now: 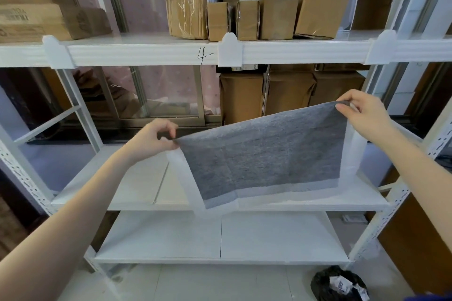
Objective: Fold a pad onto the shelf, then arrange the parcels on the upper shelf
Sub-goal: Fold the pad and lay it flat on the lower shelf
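Now pad (264, 154) hangs between left hand (154, 138), right hand (362, 111).

Looking forward and slightly down from head height — sitting close to a white shelving unit (230, 52), taking in its upper shelf, two lower shelves and floor — one view only.

Lighting bright, soft and even, daylight entering through the window (156, 7) behind the rack. White shelf rail (146, 52) near overexposed; weak shadows under the shelves. Clear tape on the parcels (322, 2) shows glare. Wide-angle bending of uprights at both edges. Left-side boxes (36, 14) blurred; slight softness overall.
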